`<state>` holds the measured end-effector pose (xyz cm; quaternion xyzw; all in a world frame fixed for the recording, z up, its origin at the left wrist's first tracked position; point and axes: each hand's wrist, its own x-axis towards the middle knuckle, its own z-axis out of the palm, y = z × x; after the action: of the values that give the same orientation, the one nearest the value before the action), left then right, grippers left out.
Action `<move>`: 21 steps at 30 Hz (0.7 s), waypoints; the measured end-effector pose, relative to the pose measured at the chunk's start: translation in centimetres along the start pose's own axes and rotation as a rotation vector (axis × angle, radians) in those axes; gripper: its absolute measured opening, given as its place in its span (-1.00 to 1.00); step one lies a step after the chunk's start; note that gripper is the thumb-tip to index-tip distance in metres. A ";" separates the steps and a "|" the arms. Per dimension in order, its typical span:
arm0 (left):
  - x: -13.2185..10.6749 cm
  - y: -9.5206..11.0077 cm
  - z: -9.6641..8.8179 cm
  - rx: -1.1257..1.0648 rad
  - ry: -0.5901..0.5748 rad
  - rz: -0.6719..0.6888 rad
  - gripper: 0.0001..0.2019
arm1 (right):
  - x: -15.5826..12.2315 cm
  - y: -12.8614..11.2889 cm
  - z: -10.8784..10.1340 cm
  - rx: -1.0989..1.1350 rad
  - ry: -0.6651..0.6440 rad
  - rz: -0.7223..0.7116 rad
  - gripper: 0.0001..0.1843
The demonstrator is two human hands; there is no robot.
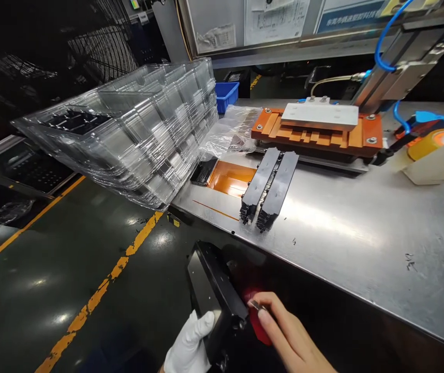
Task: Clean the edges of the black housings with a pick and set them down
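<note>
My left hand, in a white glove, grips a black rectangular plastic part from below, in front of the table's near edge. My bare right hand pinches a small thin metal piece against the part's right end, beside something red. Two long black parts lie side by side on the steel table, beyond both hands.
A tilted stack of clear plastic trays overhangs the table's left end. An orange fixture with a white plate stands at the back, blue air hoses above it. Tape roll at right. A blue bin sits behind. Floor with yellow lines at left.
</note>
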<state>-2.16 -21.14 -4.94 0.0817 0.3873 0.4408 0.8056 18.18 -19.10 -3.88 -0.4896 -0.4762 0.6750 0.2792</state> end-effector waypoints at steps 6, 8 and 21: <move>-0.2 -0.1 0.1 0.170 -0.051 0.007 -0.67 | 0.5 -0.3 -1.7 -0.479 -0.075 -0.214 -0.57; -0.3 0.0 0.3 0.186 -0.071 -0.004 -0.66 | 0.7 -0.2 -1.7 -0.507 -0.060 -0.238 -0.55; -0.5 0.2 1.8 0.198 -0.150 0.050 -0.62 | 0.3 -0.3 -1.4 -0.396 -0.095 -0.218 -0.41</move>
<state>-1.18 -21.02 -3.33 0.2034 0.3655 0.4129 0.8090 19.37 -18.18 -3.78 -0.4484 -0.6619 0.5565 0.2261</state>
